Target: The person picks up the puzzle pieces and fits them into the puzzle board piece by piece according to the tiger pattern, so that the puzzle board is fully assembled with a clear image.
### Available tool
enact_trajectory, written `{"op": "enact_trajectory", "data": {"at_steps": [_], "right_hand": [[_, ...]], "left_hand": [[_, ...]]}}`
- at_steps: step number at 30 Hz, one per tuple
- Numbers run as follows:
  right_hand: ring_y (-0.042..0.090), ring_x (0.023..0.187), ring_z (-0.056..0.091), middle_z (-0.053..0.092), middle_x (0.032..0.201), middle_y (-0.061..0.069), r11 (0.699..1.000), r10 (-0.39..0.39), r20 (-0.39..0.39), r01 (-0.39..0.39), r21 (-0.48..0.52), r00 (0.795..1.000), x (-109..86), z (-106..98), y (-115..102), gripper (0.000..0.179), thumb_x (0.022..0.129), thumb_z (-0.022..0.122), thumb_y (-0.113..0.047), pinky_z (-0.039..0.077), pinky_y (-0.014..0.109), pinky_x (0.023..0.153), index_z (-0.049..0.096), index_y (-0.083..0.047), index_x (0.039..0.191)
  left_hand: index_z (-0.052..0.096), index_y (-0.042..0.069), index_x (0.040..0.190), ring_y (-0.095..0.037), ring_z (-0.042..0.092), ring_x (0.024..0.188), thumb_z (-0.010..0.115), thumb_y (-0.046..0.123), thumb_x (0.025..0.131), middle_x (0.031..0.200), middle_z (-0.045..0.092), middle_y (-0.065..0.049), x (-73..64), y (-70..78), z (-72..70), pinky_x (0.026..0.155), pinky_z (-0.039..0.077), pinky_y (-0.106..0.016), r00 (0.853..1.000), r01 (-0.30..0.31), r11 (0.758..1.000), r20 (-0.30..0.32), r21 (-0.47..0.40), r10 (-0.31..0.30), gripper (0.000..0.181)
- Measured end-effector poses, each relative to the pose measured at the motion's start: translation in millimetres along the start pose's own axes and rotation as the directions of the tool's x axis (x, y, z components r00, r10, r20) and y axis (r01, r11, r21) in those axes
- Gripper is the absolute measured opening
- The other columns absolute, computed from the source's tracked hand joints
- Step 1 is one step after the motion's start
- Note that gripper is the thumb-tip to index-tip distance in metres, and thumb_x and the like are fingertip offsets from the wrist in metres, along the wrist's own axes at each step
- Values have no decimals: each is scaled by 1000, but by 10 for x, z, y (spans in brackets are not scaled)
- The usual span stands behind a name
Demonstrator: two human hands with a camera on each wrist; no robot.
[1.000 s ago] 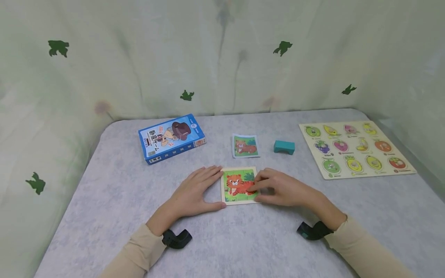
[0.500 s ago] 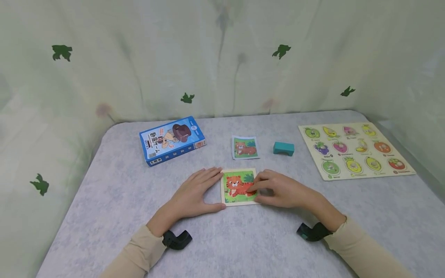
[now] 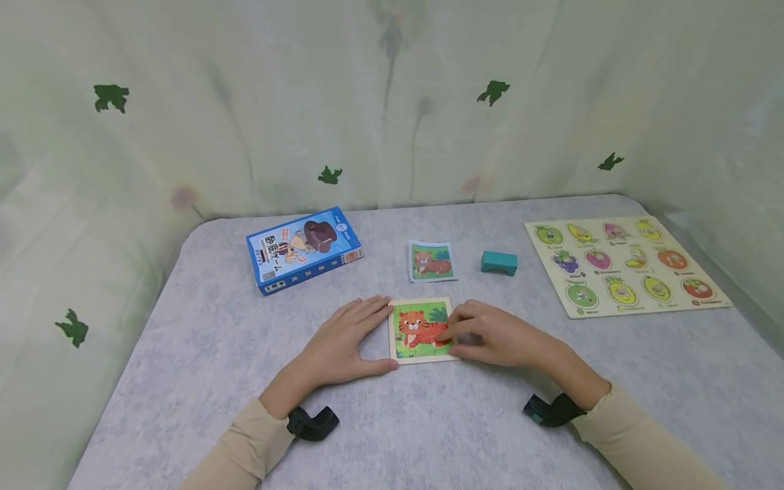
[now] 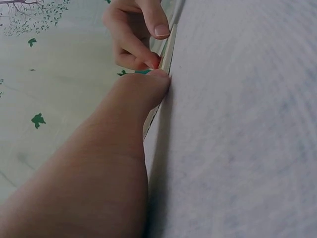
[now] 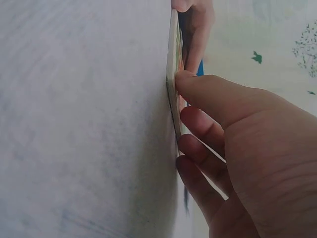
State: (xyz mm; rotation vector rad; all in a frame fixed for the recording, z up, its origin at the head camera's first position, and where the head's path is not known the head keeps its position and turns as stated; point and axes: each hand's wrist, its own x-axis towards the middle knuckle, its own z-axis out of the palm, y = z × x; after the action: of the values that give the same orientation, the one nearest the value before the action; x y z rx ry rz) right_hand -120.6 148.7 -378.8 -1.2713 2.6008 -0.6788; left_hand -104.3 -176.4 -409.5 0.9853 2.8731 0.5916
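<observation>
A square wooden jigsaw puzzle [image 3: 424,309] with a tiger picture lies flat on the table between both hands. My left hand [image 3: 343,340] lies along its left side, fingers extended, with fingertips and thumb at the frame's edge. From the right, my right hand [image 3: 496,335] rests bent fingertips on the picture over the tiger's hind part and the right border. In the right wrist view the thumb [image 5: 198,89] touches the top of the frame near its side. Part of the puzzle's right side is hidden under these fingers.
Behind the puzzle lie a tiger picture card [image 3: 431,261] and a teal block [image 3: 499,263]. A blue card-game box [image 3: 304,249] stands at the back left. To the right is a wooden fruit puzzle board [image 3: 625,265]. A printed curtain [image 3: 275,102] borders the table [image 3: 422,429].
The head view has tilted up slightly, so everything appears a little lower. Both hands and the puzzle hold the same positions.
</observation>
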Motion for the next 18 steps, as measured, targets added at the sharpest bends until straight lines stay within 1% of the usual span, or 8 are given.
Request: {"op": "enact_trajectory", "data": {"at_steps": [4,10,12,14,18], "right_hand": [[6,104,55,65,112,-12,1000,-9,-11,9,-1,1000,8,13,7,27,98,73,-31,56,33,91,76,-28,124],[5,106,56,67,114,-13,1000,0,-18,0,4,1000,-16,13,-4,28,99,72,-33,55,31,92,75,-28,126],[6,108,56,68,117,-13,1000,7,-23,-7,5,1000,-37,6,-6,29,99,71,-33,55,32,94,75,-27,127],[7,110,57,68,119,-12,1000,25,-37,-25,-1,999,-71,-4,-8,30,99,71,-32,56,34,95,74,-27,128],[11,115,58,67,123,-8,994,91,-89,-96,-49,992,-164,-48,-26,33,97,74,-31,57,37,97,73,-26,130]], "left_hand": [[36,14,161,-20,25,157,67,70,87,169,31,0,3,-10,-8,130,19,-45,1000,0,1000,3,5,0,98],[36,14,161,-20,25,157,67,70,87,169,30,0,9,-19,2,130,18,-45,1000,-5,1000,1,-5,5,98],[36,13,161,-20,25,157,67,70,87,169,30,0,9,-22,9,130,19,-45,1000,-8,1000,-2,-9,8,98],[37,14,161,-20,25,157,67,70,87,169,30,-1,11,-29,16,130,19,-45,1000,-14,1000,-6,-9,14,98],[38,18,161,-20,25,157,68,69,88,170,29,-1,10,-42,16,130,19,-45,1000,-26,999,-12,-23,25,94]]}}
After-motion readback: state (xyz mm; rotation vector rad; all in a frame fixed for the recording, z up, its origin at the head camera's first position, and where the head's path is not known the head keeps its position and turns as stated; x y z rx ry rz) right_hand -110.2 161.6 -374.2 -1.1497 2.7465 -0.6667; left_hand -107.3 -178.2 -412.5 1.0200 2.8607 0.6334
